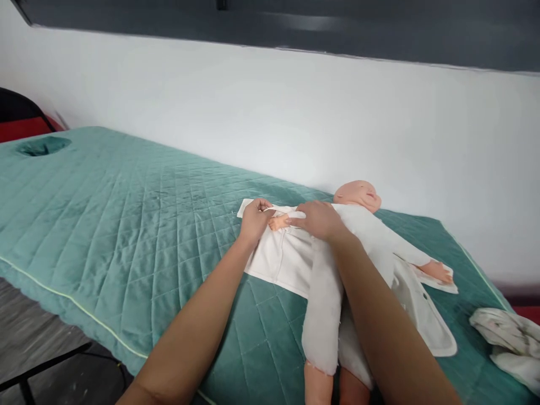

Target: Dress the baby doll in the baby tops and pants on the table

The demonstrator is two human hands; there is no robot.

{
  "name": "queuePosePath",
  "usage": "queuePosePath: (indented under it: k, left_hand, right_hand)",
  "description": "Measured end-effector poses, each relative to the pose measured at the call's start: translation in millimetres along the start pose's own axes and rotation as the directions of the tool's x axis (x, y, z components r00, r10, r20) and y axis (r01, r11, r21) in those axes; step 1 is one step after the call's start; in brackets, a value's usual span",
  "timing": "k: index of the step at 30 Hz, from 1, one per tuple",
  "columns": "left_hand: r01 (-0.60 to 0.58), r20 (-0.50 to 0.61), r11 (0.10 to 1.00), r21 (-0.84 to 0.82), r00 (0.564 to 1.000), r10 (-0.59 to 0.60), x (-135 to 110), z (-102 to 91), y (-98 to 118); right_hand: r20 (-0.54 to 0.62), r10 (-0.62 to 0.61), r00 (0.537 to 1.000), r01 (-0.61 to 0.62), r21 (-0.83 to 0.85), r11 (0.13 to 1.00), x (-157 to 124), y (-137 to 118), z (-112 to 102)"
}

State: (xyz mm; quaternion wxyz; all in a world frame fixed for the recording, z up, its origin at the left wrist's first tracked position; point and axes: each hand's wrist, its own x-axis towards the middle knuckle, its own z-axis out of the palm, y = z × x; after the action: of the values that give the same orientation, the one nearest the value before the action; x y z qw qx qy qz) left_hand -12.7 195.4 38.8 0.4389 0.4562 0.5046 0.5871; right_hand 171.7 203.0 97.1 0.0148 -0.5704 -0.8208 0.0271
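Note:
A baby doll with a white cloth body lies on its back, its head toward the wall. Beneath it a white baby garment is spread out, with one side reaching left and another showing at the right. My left hand is closed in a pinch on the garment's upper edge near its left end. Just right of those fingers is the doll's small hand. My right hand is closed around the doll's arm above that small hand. The doll's other arm stretches out to the right.
A green quilted cover with a face hole lies over the bed, which stands against a white wall. A crumpled white cloth is at the right edge. A black and red chair stands at the far left.

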Motion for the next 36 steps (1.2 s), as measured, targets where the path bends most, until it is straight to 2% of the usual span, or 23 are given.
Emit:
queuePosePath:
  k: [2, 3, 7, 12, 19, 25, 27, 29, 32, 36]
  left_hand:
    - [-0.051, 0.015, 0.998, 0.022, 0.999, 0.051, -3.0, 2.3, -0.3]
    - [-0.038, 0.031, 0.999, -0.011, 0.999, 0.038, -4.8, 3.3, 0.1]
    - [0.107, 0.069, 0.972, -0.208, 0.993, -0.095, -11.2, 5.7, 5.3]
    - [0.2, 0.107, 0.933, -0.298, 0.979, -0.176, -17.2, 7.9, 12.2]
    - [0.141, 0.229, 0.943, -0.302, 0.971, -0.072, -23.5, 21.2, 10.9]
    - [0.027, 0.409, 0.974, -0.225, 0.91, 0.069, -28.6, 38.7, 8.0]
    - [-0.006, 0.391, 0.983, -0.184, 0.917, 0.079, -29.2, 40.9, 4.7]
    - [-0.06, 0.32, 0.992, -0.114, 0.943, 0.094, -28.9, 40.1, 0.4]
    - [-0.162, 0.183, 0.983, 0.087, 0.972, 0.145, -27.4, 36.1, -6.9]
    - [-0.189, 0.018, 0.919, 0.346, 0.981, 0.195, -24.6, 33.5, -16.8]
  right_hand:
    - [0.005, 0.004, 1.0, -0.004, -0.02, 1.0, 0.8, -1.2, 0.8]
    - [0.002, 0.004, 1.0, -0.004, -0.023, 1.0, 0.7, -1.3, 1.1]
    - [-0.035, 0.01, 0.999, -0.011, -0.014, 1.0, -0.8, 1.7, 1.8]
    - [-0.056, 0.04, 0.998, -0.042, -0.04, 0.998, -2.0, 6.6, -1.2]
    - [-0.056, 0.037, 0.998, -0.043, -0.113, 0.993, -0.8, 1.4, 1.6]
    - [-0.045, 0.034, 0.998, -0.042, -0.178, 0.983, -0.6, -5.7, 5.7]
    - [-0.055, 0.039, 0.998, -0.048, -0.176, 0.983, -1.1, -8.2, 6.6]
    - [-0.086, 0.039, 0.996, -0.052, -0.158, 0.986, -1.6, -9.5, 8.0]
    - [-0.119, 0.017, 0.993, -0.03, -0.116, 0.993, -3.3, -7.0, 9.1]
    - [-0.207, -0.004, 0.978, 0.011, 0.034, 0.999, -15.9, 3.9, 2.6]
